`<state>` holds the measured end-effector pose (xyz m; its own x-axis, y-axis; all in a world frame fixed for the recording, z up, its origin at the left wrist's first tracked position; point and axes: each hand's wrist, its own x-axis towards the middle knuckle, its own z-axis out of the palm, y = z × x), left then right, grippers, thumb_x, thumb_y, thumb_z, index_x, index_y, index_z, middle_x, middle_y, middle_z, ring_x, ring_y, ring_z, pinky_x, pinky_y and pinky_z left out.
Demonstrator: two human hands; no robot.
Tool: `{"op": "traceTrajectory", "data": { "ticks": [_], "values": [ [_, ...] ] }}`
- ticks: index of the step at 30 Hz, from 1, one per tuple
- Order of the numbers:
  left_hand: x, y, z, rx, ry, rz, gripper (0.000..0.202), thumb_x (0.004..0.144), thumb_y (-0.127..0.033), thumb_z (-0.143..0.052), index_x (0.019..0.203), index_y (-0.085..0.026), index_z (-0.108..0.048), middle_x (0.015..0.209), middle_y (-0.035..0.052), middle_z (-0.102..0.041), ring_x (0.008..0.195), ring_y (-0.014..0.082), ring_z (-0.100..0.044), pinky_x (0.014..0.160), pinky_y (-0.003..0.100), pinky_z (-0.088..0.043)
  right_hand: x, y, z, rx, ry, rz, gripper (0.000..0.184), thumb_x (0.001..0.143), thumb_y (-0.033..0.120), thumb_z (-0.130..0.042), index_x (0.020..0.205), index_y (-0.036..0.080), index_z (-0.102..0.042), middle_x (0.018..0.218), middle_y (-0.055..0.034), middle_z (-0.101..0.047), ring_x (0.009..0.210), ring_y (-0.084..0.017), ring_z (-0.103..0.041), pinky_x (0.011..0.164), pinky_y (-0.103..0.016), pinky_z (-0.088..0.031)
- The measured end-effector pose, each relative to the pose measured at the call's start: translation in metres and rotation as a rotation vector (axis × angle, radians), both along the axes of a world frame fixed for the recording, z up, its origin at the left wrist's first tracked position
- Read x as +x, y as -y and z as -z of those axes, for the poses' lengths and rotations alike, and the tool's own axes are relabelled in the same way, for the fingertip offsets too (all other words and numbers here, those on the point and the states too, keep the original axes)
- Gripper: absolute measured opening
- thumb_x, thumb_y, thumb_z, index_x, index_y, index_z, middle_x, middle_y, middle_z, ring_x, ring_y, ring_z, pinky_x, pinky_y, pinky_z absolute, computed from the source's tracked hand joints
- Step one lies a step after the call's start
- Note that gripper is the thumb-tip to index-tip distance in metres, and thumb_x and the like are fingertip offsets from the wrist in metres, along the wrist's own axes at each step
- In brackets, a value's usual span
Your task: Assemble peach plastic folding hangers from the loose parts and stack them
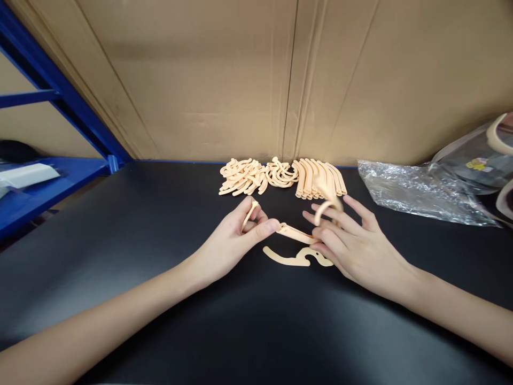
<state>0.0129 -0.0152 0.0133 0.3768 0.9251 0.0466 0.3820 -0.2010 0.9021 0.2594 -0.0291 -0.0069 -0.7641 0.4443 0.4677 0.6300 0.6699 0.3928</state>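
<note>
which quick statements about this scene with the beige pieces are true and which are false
1. The left hand holds a thin beige piece. True.
2. The crinkled plastic lies left of the stacked tube-like pieces. False: it lies to their right.
3. A flat curved piece lies on the black tabletop. True.
4. The right hand touches the plastic. False: it is apart from it.
5. The shelf frame is blue. True.

Blue frame (82,114) beside tall brown cardboard (200,80).
</note>
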Motion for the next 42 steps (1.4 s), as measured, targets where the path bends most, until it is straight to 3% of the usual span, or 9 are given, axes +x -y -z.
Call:
{"op": "traceTrajectory", "data": {
  "ticks": [3, 6, 13, 19, 23, 27, 31, 37, 42],
  "values": [
    [0.000, 0.001, 0.001, -0.037, 0.026, 0.052, 0.032, 0.090, -0.051, -0.050, 0.086, -0.020, -0.045, 0.070, -0.0050, -0.038, 0.058, 0.0087, -0.033, 0.050, 0.023, -0.028, 0.001, -0.001, 0.001, -0.020, 0.035, -0.001, 0.009, 0.092, 0.015, -0.052, 0.092, 0.013, -0.060, 0.123, -0.0151, -0.065, 0.118, -0.030, -0.056, 0.112, -0.058, -0.023],
    [-0.001, 0.002, 0.000, 0.015, -0.038, 0.078, 0.027, 0.093, -0.045, -0.046, 0.084, -0.020, -0.043, 0.070, -0.0046, -0.039, 0.061, 0.0096, -0.036, 0.054, 0.024, -0.030, 0.001, -0.001, 0.000, -0.032, 0.007, 0.012, 0.011, 0.092, 0.016, -0.049, 0.091, 0.015, -0.060, 0.120, -0.0128, -0.066, 0.117, -0.029, -0.056, 0.112, -0.059, -0.022],
    [-0.006, 0.001, -0.001, 0.160, -0.238, 0.143, 0.029, 0.099, -0.043, -0.025, 0.081, -0.022, -0.033, 0.073, -0.0036, -0.042, 0.064, 0.0129, -0.040, 0.061, 0.027, -0.034, 0.003, -0.002, -0.001, -0.073, -0.020, 0.018, 0.014, 0.092, 0.019, -0.048, 0.086, 0.018, -0.061, 0.078, -0.0043, -0.065, 0.084, -0.021, -0.059, 0.106, -0.049, -0.030],
    [-0.008, -0.004, -0.001, 0.280, -0.312, 0.124, 0.022, 0.100, -0.039, -0.031, 0.109, -0.022, -0.042, 0.081, -0.0035, -0.047, 0.069, 0.0119, -0.048, 0.066, 0.025, -0.039, 0.004, -0.003, 0.002, -0.033, -0.083, 0.078, 0.014, 0.094, 0.022, -0.048, 0.085, 0.018, -0.058, 0.074, -0.0002, -0.063, 0.083, -0.019, -0.057, 0.104, -0.046, -0.030],
    [-0.010, -0.007, -0.001, 0.442, -0.414, 0.114, 0.025, 0.099, -0.034, -0.038, 0.122, -0.024, -0.044, 0.098, -0.0019, -0.056, 0.084, 0.0119, -0.055, 0.073, 0.023, -0.039, 0.004, -0.004, 0.002, -0.009, -0.104, 0.090, 0.017, 0.096, 0.027, -0.050, 0.083, 0.018, -0.058, 0.073, 0.0012, -0.063, 0.082, -0.018, -0.057, 0.105, -0.046, -0.028],
    [-0.012, -0.006, -0.002, 0.529, -0.470, 0.150, 0.023, 0.100, -0.029, -0.029, 0.097, -0.021, -0.050, 0.085, -0.0031, -0.057, 0.073, 0.0111, -0.053, 0.065, 0.023, -0.038, 0.004, -0.005, 0.002, -0.023, -0.100, 0.118, 0.016, 0.096, 0.024, -0.050, 0.085, 0.018, -0.060, 0.073, 0.0008, -0.063, 0.081, -0.019, -0.055, 0.101, -0.047, -0.029],
    [-0.013, -0.006, -0.001, 0.582, -0.530, 0.145, 0.025, 0.097, -0.027, -0.029, 0.076, -0.020, -0.040, 0.064, -0.0054, -0.047, 0.053, 0.0104, -0.042, 0.053, 0.023, -0.029, 0.005, -0.004, 0.001, -0.056, -0.074, 0.106, 0.016, 0.096, 0.023, -0.050, 0.085, 0.018, -0.061, 0.075, 0.0000, -0.064, 0.082, -0.020, -0.054, 0.091, -0.042, -0.033],
    [-0.009, -0.007, 0.004, 0.635, -0.621, 0.186, 0.040, 0.092, -0.052, -0.046, 0.071, -0.021, -0.029, 0.054, -0.0083, -0.038, 0.042, 0.0090, -0.034, 0.046, 0.021, -0.023, 0.005, -0.003, 0.000, -0.019, -0.086, 0.072, 0.015, 0.095, 0.022, -0.050, 0.085, 0.018, -0.060, 0.076, -0.0002, -0.065, 0.082, -0.019, -0.053, 0.087, -0.040, -0.032],
    [-0.009, -0.010, 0.006, 0.635, -0.675, 0.213, 0.038, 0.097, -0.049, -0.038, 0.072, -0.022, -0.029, 0.052, -0.0089, -0.036, 0.038, 0.0091, -0.033, 0.045, 0.021, -0.021, 0.005, -0.003, -0.001, 0.007, -0.096, 0.061, 0.014, 0.095, 0.020, -0.051, 0.084, 0.018, -0.060, 0.074, 0.0007, -0.065, 0.081, -0.019, -0.054, 0.087, -0.040, -0.031]
  ]
}}
